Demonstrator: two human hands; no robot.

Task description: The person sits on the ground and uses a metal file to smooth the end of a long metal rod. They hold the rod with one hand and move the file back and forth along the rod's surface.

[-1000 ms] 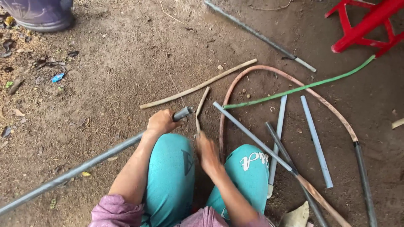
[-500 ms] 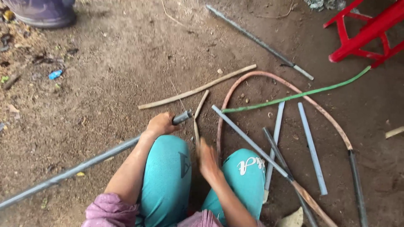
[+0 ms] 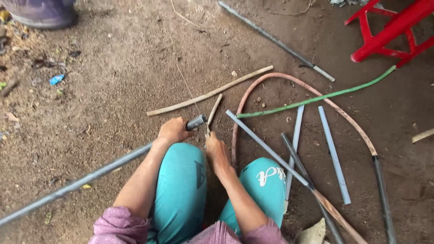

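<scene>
Left hand [image 3: 174, 131] clamped round long grey pipe [image 3: 90, 174] near its end, centre frame; pipe runs to lower left over dirt floor [image 3: 113, 68]. Right hand [image 3: 216, 151] closed on thin tan stick [image 3: 212, 113] just right of pipe end. Blue wrapper scrap [image 3: 54, 79] upper left. Red plastic stool [image 3: 393, 27] upper right. Green hose [image 3: 316, 97] right of centre.

Lying on the dirt floor [image 3: 113, 58] at the far left, among dry litter: a small crumpled blue wrapper [image 3: 54, 80], too small for telling its kind. Showing on the teal trousers [image 3: 181, 190]: a white printed mark [image 3: 266, 174] curving across one knee and a dark triangular mark [image 3: 200, 174] sitting on the other. Resting at the bottom edge: a pale torn scrap [image 3: 313, 232], possibly packaging.
</scene>
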